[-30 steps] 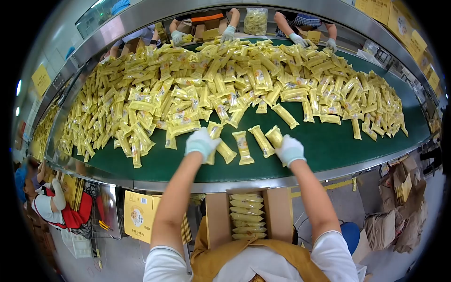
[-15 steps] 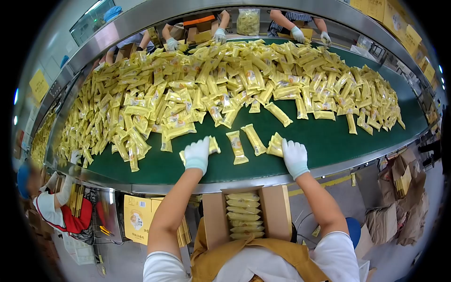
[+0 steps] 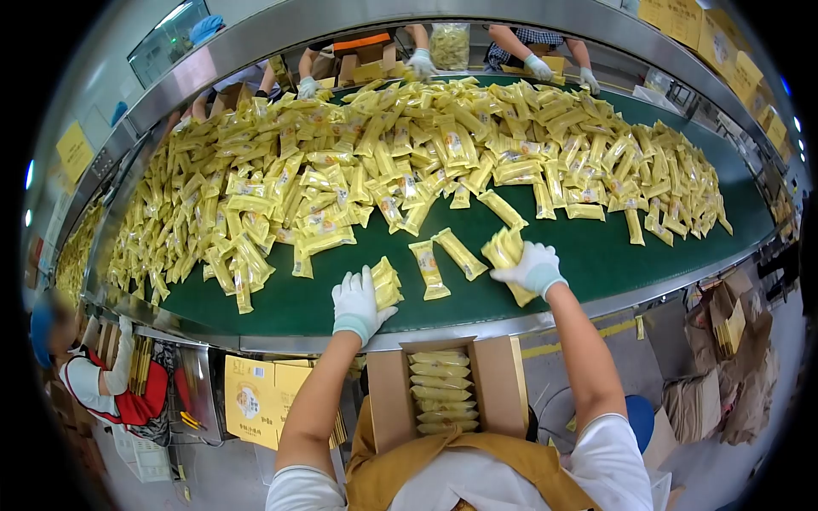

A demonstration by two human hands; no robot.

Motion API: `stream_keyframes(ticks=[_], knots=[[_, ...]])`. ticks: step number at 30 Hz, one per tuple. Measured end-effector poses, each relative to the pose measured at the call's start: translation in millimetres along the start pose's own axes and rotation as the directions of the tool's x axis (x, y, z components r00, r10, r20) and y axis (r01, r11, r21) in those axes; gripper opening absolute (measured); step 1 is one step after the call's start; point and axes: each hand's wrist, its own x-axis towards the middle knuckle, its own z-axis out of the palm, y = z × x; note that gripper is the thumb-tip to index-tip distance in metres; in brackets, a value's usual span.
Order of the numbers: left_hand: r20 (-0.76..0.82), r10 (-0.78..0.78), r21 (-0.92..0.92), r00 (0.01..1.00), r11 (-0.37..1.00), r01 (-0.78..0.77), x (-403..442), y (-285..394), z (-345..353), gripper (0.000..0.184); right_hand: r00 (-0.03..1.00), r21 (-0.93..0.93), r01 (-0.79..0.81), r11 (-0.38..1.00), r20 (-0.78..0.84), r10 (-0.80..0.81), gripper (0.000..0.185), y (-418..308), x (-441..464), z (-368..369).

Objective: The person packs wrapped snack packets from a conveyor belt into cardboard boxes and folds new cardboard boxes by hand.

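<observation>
White-gloved left hand [image 3: 358, 303]: fingers extended, thumb spread, beside a yellow plastic-wrapped bunch [image 3: 386, 284].
White-gloved right hand [image 3: 537, 269]: gripping yellow plastic packets [image 3: 504, 248].
Smooth green belt [image 3: 613, 266]: two loose packets [image 3: 429, 271] between hands, heap [image 3: 341, 162] beyond.
Brown cardboard box [image 3: 391, 400]: nearer the body, packets stacked inside.

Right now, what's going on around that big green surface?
A person in pale gloves is handling yellow wrapped packets. Their right hand grips a small bunch; their left hand is against another cluster, though its grip is unclear. Two loose packets lie between the hands on the green surface, before a large heap. An open carton by the person's body holds more packets. Other gloved hands are across the heap.
</observation>
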Motion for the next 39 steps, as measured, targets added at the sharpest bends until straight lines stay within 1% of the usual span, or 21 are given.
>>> stream_keyframes(ticks=[4,6,7,8,10,11,13,14,16,18,20,22,24,25,27,29,30,32,34,35,39], knots=[[0.168,-0.018,-0.095,0.986,0.995,0.035,5,-4,-5,0.119,0.982,0.522,0.153,0.839,0.015,-0.188,0.111,-30,29,1],[0.245,-0.047,-0.115,0.968,0.99,0.077,6,-2,-13,0.123,0.985,0.556,0.131,0.821,0.02,-0.17,0.112,-59,41,11],[0.209,-0.097,-0.178,0.973,0.975,0.135,5,0,-23,0.113,0.979,0.564,0.114,0.818,0.076,-0.189,0.116,-70,45,13],[0.197,-0.095,-0.429,0.976,0.886,0.173,7,-9,-8,0.106,0.973,0.55,0.099,0.829,0.119,-0.195,0.12,-78,51,24],[0.175,-0.101,-0.824,0.979,0.529,0.202,13,-29,18,0.094,0.931,0.465,0.139,0.874,0.241,-0.276,0.123,-92,54,38],[0.352,-0.058,-0.936,0.934,-0.023,0.352,12,-28,21,0.07,0.958,0.305,0.186,0.934,0.153,-0.241,0.119,-100,45,48],[0.422,0.026,-0.821,0.906,-0.412,0.395,15,-21,-1,0.059,0.94,0.241,0.27,0.932,0.144,-0.309,0.115,-99,26,44],[0.442,0.077,-0.706,0.894,-0.584,0.4,19,-15,-9,0.054,0.929,0.207,0.31,0.928,0.142,-0.342,0.113,-97,17,39],[0.456,0.102,-0.66,0.884,-0.627,0.412,35,5,-22,0.052,0.91,0.155,0.369,0.916,0.139,-0.39,0.108,-80,9,36],[0.47,0.132,-0.641,0.873,-0.628,0.441,54,34,-33,0.053,0.894,0.106,0.421,0.901,0.118,-0.432,0.107,-49,4,39],[0.515,0.176,-0.69,0.839,-0.495,0.528,76,60,-24,0.056,0.911,0.063,0.401,0.914,0.077,-0.406,0.103,-16,-4,35],[0.547,0.079,-0.825,0.833,-0.116,0.553,93,86,-19,0.092,0.945,0.066,0.322,0.945,0.049,-0.325,0.101,15,-10,31],[0.527,-0.177,-0.665,0.831,0.524,0.533,101,115,-40,0.102,0.969,0.085,0.242,0.967,0.035,-0.246,0.099,40,-14,29],[0.514,-0.088,-0.645,0.853,0.616,0.453,105,120,-36,0.112,0.974,0.09,0.225,0.97,0.01,-0.227,0.097,47,-16,29],[0.465,0.204,-0.537,0.862,0.839,0.091,101,127,-58,0.108,0.982,0.107,0.187,0.976,-0.042,-0.184,0.094,57,-21,28],[0.447,0.443,-0.363,0.777,0.884,-0.296,90,135,-76,0.099,0.966,0.047,0.242,0.969,-0.103,-0.236,0.089,59,-25,32],[0.375,0.481,-0.3,0.792,0.872,-0.387,79,136,-71,0.094,0.956,0.014,0.267,0.964,-0.129,-0.263,0.087,58,-28,35],[0.405,0.511,-0.248,0.758,0.86,-0.447,69,128,-74,0.092,0.889,-0.069,0.388,0.919,-0.234,-0.393,0.08,59,-39,42],[0.32,0.473,-0.171,0.821,0.881,-0.441,57,107,-59,0.095,0.819,-0.149,0.473,0.868,-0.287,-0.496,0.077,58,-46,46],[0.274,0.451,-0.133,0.849,0.892,-0.431,52,95,-52,0.097,0.781,-0.215,0.49,0.845,-0.321,-0.535,0.085,60,-49,47],[0.296,0.284,-0.229,0.912,0.948,-0.221,34,61,-50,0.118,0.863,-0.164,0.432,0.887,-0.212,-0.46,0.106,53,-51,38]])
